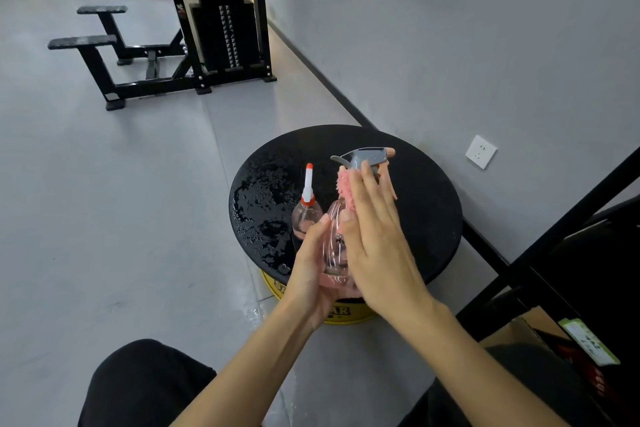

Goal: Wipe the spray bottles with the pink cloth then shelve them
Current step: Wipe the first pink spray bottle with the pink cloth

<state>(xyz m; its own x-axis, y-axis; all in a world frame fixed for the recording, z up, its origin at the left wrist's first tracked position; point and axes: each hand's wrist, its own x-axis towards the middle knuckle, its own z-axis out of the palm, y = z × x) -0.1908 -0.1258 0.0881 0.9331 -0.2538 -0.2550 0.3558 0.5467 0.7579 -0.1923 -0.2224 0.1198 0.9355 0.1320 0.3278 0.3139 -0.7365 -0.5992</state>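
**A:** Where's the bottle right now?

**B:** It's lifted just above the desk, upright, with its grey trigger on top. The left hand cups the lower body, fingers and thumb curled round it, probably to steady it against the push of wiping.

**A:** And the cloth?

**B:** It's sandwiched between the bottle and the right hand. That hand's fingers are straight and pressed together, flat on the cloth, so the whole palm can rub the side.

**A:** Why wipe it in the air?

**B:** I'd guess because the desk is wet: droplets cover its left part.

**A:** What about the other one?

**B:** The second bottle stands on the desk just left of the hands, untouched. The shelf is at the right, and neither bottle is on it yet.
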